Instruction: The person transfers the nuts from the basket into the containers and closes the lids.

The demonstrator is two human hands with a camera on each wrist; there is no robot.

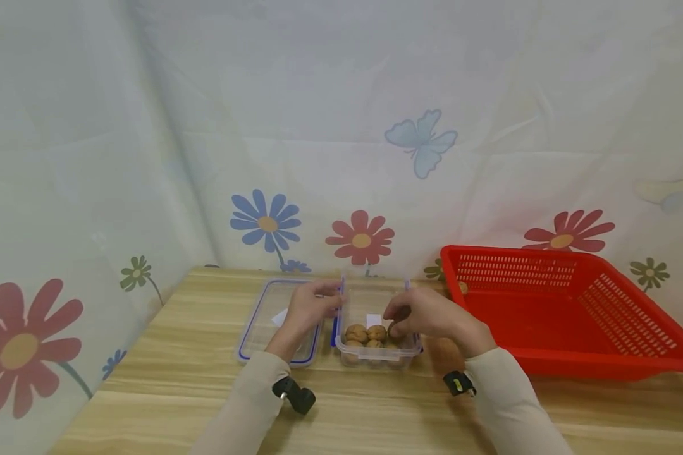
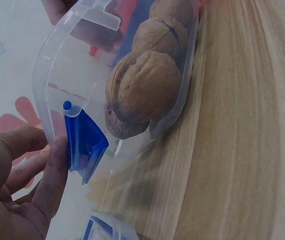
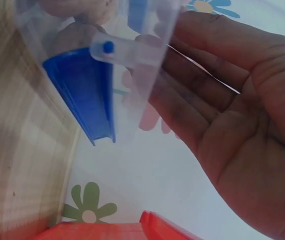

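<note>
A clear plastic food container (image 1: 379, 355) with blue side latches stands on the table, holding several walnuts (image 1: 356, 333) and a white paper slip (image 1: 374, 320). At its left side my left hand (image 1: 312, 308) pinches the wall by the rim, thumb and finger beside the blue latch (image 2: 85, 145). My right hand (image 1: 429, 313) reaches over the right wall into the container, its fingers curled about a walnut (image 1: 395, 330) among the others. In the right wrist view the container's wall (image 3: 137, 95) blurs those fingertips.
Left of the container lies its clear lid (image 1: 254, 325) with a blue seal and a white slip on it. A large red basket (image 1: 546, 363) stands to the right, with a walnut (image 1: 463, 287) at its left inner side. A flowered curtain (image 1: 341, 158) hangs behind the wooden table (image 1: 165, 379).
</note>
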